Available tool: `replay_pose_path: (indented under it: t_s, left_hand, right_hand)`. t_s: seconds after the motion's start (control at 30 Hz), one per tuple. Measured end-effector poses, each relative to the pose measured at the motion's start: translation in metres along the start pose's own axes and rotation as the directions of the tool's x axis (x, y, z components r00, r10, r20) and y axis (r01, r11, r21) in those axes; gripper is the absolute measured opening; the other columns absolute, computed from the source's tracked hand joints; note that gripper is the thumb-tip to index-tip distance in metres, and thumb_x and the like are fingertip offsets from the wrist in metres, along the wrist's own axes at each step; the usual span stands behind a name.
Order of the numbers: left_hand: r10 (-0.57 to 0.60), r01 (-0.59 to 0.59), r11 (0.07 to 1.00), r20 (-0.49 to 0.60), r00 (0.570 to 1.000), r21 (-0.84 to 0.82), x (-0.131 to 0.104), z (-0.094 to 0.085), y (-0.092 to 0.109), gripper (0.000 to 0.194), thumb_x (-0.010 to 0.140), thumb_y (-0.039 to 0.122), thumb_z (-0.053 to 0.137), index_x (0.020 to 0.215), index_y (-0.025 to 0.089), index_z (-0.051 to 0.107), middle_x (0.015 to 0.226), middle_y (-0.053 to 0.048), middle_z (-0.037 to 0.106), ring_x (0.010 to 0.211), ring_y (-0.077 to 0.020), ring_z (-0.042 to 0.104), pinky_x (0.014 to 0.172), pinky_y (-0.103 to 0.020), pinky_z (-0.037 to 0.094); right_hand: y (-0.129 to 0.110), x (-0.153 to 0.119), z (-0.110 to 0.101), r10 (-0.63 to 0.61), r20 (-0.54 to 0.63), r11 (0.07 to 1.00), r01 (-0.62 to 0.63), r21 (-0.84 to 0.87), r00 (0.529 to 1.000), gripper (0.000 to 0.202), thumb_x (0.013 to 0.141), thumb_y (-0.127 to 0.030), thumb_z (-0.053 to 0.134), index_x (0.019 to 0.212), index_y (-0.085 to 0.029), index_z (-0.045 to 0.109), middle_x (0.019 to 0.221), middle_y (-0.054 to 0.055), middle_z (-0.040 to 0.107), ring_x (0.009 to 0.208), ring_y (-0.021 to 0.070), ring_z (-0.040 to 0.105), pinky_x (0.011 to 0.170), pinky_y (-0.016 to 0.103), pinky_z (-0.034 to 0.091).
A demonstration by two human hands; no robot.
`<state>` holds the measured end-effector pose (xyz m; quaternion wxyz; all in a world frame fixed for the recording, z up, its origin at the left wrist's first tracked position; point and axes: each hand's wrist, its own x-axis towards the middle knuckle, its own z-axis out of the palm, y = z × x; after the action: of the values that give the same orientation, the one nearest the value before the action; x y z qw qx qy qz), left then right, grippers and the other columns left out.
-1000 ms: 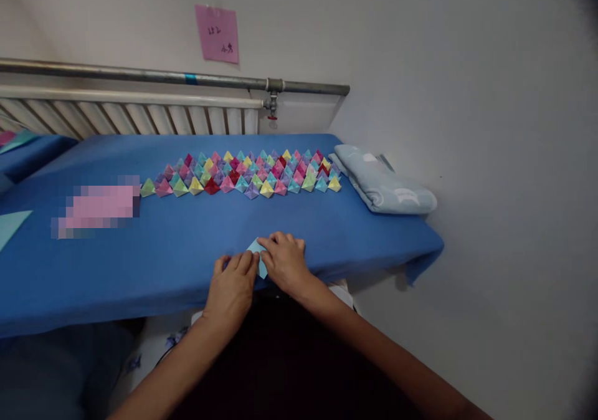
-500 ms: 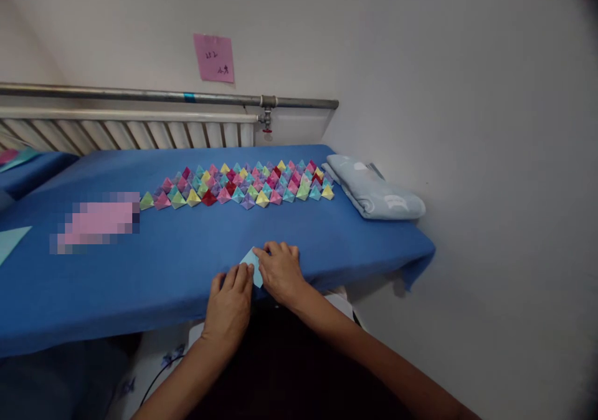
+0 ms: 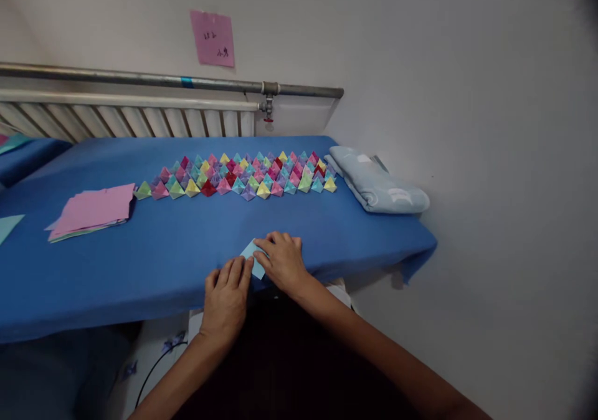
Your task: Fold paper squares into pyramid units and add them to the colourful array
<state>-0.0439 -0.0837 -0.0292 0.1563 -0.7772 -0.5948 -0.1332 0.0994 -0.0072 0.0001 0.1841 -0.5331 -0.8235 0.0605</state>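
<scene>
A small piece of folded light blue paper (image 3: 258, 272) lies on the blue-covered table near its front edge, partly hidden by my fingers. My left hand (image 3: 227, 295) has its fingertips bent down on the paper's left side. From the right, my right hand (image 3: 284, 261) grips the same paper, its thumb and index finger on the upper right part. Behind both hands stand rows of small folded paper pieces (image 3: 247, 191) in many colours, peaks pointing up.
A stack of pink paper (image 3: 96, 210) with other colours beneath lies to the left. At the far left edge is a pale green sheet (image 3: 8, 225). A folded light blue blanket (image 3: 378, 183) rests at the right end of the blue cloth (image 3: 163, 270). A radiator (image 3: 131, 118) runs behind.
The view has shifted slightly. My right thumb and fingers have moved a little over the paper, and the paper's visible outline differs. My left hand stays at the paper's left side.
</scene>
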Motion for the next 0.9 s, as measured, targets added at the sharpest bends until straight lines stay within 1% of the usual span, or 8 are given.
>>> replay_pose_path:
  t_s: [0.13, 0.33, 0.53, 0.6, 0.67, 0.8, 0.83, 0.9]
  left_hand:
    - [-0.008, 0.007, 0.999, -0.025, 1.0, -0.032, 0.002, 0.002, -0.001, 0.051, 0.085, -0.003, 0.037, 0.13, 0.013, 0.056, 0.126, -0.012, 0.064, 0.114, -0.0256, 0.056, 0.089, -0.042, 0.039]
    - [-0.012, 0.012, 1.0, 0.044, 0.999, 0.014, 0.007, -0.002, -0.001, 0.049, 0.088, 0.0, 0.036, 0.131, 0.015, 0.056, 0.125, -0.012, 0.064, 0.112, -0.0261, 0.056, 0.087, -0.041, 0.04]
    - [-0.043, 0.042, 0.999, 0.078, 0.996, 0.019, 0.006, 0.001, 0.003, 0.05, 0.09, 0.001, 0.035, 0.133, 0.016, 0.053, 0.128, -0.013, 0.061, 0.115, -0.0265, 0.054, 0.091, -0.043, 0.04]
    - [-0.044, 0.044, 0.999, 0.068, 0.997, 0.009, 0.006, 0.002, 0.004, 0.05, 0.088, 0.0, 0.037, 0.132, 0.016, 0.054, 0.127, -0.014, 0.062, 0.115, -0.0267, 0.054, 0.091, -0.043, 0.04]
    - [-0.034, 0.035, 0.999, 0.076, 0.996, -0.014, 0.007, 0.0, 0.001, 0.052, 0.086, -0.001, 0.039, 0.132, 0.016, 0.055, 0.127, -0.014, 0.061, 0.114, -0.0268, 0.055, 0.091, -0.043, 0.041]
    - [0.026, 0.005, 0.993, 0.249, 0.968, -0.122, 0.021, -0.017, -0.016, 0.063, 0.075, 0.0, 0.046, 0.135, 0.018, 0.051, 0.13, -0.013, 0.058, 0.113, -0.0266, 0.055, 0.087, -0.04, 0.043]
    - [0.05, -0.004, 0.988, 0.297, 0.954, -0.155, 0.029, -0.022, -0.021, 0.061, 0.074, 0.003, 0.048, 0.132, 0.021, 0.054, 0.129, -0.012, 0.059, 0.11, -0.0259, 0.056, 0.085, -0.039, 0.044]
    - [0.116, -0.037, 0.975, 0.358, 0.926, -0.22, 0.05, -0.031, -0.03, 0.043, 0.08, 0.01, 0.046, 0.118, 0.023, 0.064, 0.116, -0.011, 0.064, 0.1, -0.0239, 0.06, 0.082, -0.037, 0.045]
  right_hand:
    - [0.0, 0.001, 0.0, 0.006, 0.004, 1.0, -0.006, 0.006, 1.0, 0.024, 0.093, -0.038, 0.057, 0.114, -0.033, 0.066, 0.104, 0.003, 0.064, 0.093, 0.021, 0.053, 0.077, 0.035, 0.029]
    - [0.003, 0.001, 0.002, 0.014, -0.008, 0.999, -0.013, 0.047, 1.0, 0.025, 0.092, -0.039, 0.057, 0.114, -0.033, 0.067, 0.104, 0.003, 0.064, 0.094, 0.0204, 0.053, 0.079, 0.035, 0.03]
    - [0.003, 0.002, 0.003, 0.034, -0.017, 0.995, -0.032, 0.1, 0.999, 0.022, 0.092, -0.032, 0.056, 0.111, -0.034, 0.069, 0.102, 0.003, 0.065, 0.093, 0.0205, 0.054, 0.081, 0.037, 0.032]
    - [0.005, 0.002, 0.004, 0.038, -0.052, 0.983, -0.028, 0.181, 0.998, 0.021, 0.089, -0.029, 0.058, 0.107, -0.032, 0.07, 0.099, 0.004, 0.065, 0.093, 0.0216, 0.054, 0.084, 0.038, 0.033]
    - [0.011, 0.0, 0.004, 0.073, -0.105, 0.929, -0.029, 0.369, 0.992, 0.021, 0.085, -0.024, 0.062, 0.103, -0.029, 0.071, 0.096, 0.004, 0.066, 0.093, 0.0219, 0.056, 0.087, 0.039, 0.035]
    - [0.03, -0.007, 0.003, 0.136, -0.174, 0.851, -0.025, 0.524, 0.975, 0.03, 0.086, -0.02, 0.054, 0.114, -0.025, 0.065, 0.107, 0.005, 0.064, 0.091, 0.0173, 0.059, 0.086, 0.034, 0.044]
    - [0.034, -0.009, 0.002, 0.158, -0.186, 0.831, -0.029, 0.556, 0.97, 0.029, 0.086, -0.02, 0.053, 0.112, -0.024, 0.065, 0.108, 0.005, 0.063, 0.09, 0.0166, 0.059, 0.084, 0.032, 0.046]
    - [0.04, -0.012, 0.0, 0.197, -0.197, 0.791, -0.037, 0.61, 0.96, 0.027, 0.086, -0.021, 0.051, 0.108, -0.023, 0.066, 0.106, 0.006, 0.062, 0.088, 0.0164, 0.06, 0.082, 0.031, 0.048]
